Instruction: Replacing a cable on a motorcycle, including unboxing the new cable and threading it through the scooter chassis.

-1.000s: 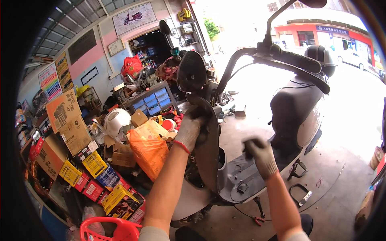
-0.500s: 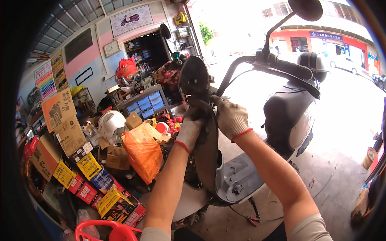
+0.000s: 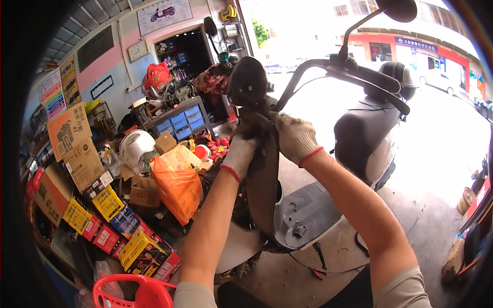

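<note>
Pink-and-blue wall, grey floor

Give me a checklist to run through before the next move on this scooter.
1. Left hand at the dark front panel: ok.
2. Right hand at the panel's upper part: ok.
3. Both hands gloved: ok.
4. Firm grip by the left hand: cannot tell, its fingers are lost in shadow.
5. Floor beside the scooter free of tools: not ok, a red-handled tool lies there.
6. Dark piece on the footboard fixed down: cannot tell.
</note>
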Demonstrator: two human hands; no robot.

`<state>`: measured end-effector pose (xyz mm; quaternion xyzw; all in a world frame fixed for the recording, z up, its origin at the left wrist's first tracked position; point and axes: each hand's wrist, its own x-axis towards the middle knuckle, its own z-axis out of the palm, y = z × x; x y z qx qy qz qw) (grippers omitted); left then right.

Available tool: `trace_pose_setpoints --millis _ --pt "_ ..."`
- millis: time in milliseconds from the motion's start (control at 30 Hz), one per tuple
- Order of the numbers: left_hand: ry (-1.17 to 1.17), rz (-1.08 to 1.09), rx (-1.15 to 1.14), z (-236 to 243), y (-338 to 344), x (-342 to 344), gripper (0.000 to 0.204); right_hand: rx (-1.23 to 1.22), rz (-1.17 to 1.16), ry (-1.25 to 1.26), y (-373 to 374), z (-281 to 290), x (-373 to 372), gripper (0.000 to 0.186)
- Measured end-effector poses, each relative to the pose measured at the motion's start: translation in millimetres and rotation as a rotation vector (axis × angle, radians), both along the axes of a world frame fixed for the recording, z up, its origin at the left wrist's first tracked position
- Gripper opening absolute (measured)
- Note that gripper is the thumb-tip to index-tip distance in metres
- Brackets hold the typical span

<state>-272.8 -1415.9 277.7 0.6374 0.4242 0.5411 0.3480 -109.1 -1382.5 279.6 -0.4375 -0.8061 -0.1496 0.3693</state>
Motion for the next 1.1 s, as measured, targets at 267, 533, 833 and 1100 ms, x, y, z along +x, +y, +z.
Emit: trace_pose_setpoints --millis 267,533,833,1100 --pt "-0.103 -0.017 -0.036 -4 10 -5 0.029 -0.206 0.195 0.862 28 -23 -12 0.026" --pt "-0.147 -0.013 -0.055 -8 7 -5 0.033 -0.731 0.753 1.228 38 -12 -31 0.028" --pt "0.101 0.549 0.463 -33 -1 -8 0.035 0.151 0.483 0.498 59 -39 -35 0.020" --pt "-0.263 0.470 0.107 -263 -161 33 0.018 0.259 0.375 0.332 81 -32 -19 0.015"
